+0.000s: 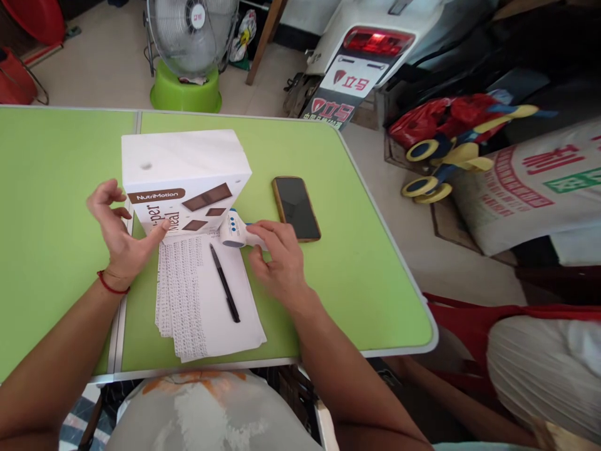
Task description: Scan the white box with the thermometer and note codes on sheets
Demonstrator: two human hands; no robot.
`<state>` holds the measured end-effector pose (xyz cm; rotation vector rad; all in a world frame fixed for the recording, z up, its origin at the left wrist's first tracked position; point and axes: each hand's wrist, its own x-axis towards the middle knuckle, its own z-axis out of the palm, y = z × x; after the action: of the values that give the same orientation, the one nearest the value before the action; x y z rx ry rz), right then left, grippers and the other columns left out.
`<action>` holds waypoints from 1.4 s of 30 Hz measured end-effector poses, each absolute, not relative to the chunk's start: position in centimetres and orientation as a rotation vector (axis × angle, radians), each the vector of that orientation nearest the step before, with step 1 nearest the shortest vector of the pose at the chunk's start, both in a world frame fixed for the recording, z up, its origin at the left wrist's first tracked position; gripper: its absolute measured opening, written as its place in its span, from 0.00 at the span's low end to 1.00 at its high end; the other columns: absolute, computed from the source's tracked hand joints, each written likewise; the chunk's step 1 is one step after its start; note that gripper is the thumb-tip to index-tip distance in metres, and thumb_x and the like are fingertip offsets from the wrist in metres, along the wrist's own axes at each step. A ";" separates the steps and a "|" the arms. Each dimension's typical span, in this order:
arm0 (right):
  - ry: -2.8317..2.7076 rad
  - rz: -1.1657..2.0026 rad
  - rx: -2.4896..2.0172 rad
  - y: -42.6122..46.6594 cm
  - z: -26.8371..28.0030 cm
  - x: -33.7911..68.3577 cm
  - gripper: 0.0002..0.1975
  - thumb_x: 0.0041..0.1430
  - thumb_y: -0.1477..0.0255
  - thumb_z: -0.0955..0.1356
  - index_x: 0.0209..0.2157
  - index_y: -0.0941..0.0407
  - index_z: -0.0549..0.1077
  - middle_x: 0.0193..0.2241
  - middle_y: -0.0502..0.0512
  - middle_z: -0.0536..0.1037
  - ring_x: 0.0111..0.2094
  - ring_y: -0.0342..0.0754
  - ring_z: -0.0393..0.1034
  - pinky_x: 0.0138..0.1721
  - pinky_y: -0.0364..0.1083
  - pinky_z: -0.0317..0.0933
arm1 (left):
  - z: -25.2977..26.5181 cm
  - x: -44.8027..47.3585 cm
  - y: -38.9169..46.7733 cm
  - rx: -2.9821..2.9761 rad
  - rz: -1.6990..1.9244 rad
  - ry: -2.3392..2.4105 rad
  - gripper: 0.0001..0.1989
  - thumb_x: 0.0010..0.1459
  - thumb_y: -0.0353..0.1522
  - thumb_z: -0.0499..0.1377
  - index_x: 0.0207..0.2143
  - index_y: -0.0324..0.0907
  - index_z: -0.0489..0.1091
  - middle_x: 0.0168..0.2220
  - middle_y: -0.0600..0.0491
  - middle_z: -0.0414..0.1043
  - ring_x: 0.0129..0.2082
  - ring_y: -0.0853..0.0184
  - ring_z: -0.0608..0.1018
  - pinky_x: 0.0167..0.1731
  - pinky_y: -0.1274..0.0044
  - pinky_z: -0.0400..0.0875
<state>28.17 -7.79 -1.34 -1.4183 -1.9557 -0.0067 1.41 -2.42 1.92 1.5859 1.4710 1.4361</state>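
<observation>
Grey shirt [197,419] foremost; left fingers [156,237], spread wide, touch the box [188,153]; right fingers [272,233] pinch a white device [233,229].

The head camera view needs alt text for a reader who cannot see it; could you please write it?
A person's left hand touches a NutriMotion box and the right hand holds a white handheld device at a green table; a black pen lies on paper sheets, with a smartphone to the right.

Pen [224,282] lies on papers [213,332]; box [188,156] behind it, phone [297,210] right of box.
</observation>
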 end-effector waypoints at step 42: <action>-1.449 1.033 -1.361 -10.4 -1.1 22.5 0.02 0.48 0.72 0.67 0.27 0.53 0.70 0.19 0.45 0.71 0.18 0.39 0.61 0.20 0.40 0.56 | 1.8 3.1 -3.4 2.500 0.170 1.167 0.07 0.58 0.31 0.59 0.37 0.39 0.75 0.24 0.54 0.71 0.23 0.67 0.71 0.26 0.76 0.61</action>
<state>22.50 -10.36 -1.11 -1.3607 -1.4495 1.0335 3.06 -3.40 1.79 2.4999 1.1673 0.1703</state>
